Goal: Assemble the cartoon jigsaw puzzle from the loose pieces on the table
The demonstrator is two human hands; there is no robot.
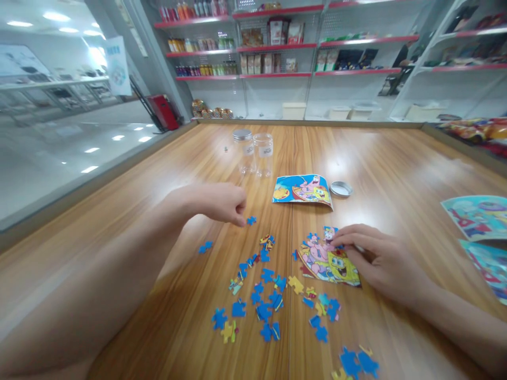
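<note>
My left hand (222,203) reaches out over the wooden table (158,221), fingers curled down onto a small blue puzzle piece (251,220). My right hand (374,258) rests on the right edge of a partly joined cartoon puzzle (327,262), fingertips pressing near its top. Several loose blue and yellow pieces (263,301) lie scattered between and below the two hands. A printed picture card (303,189) with the same cartoon lies beyond the puzzle.
Two clear jars (253,153) stand at the far middle, one capped, and a loose metal lid (341,188) lies by the card. Other picture sheets (481,216) sit at the right edge. Store shelves (277,47) line the back wall.
</note>
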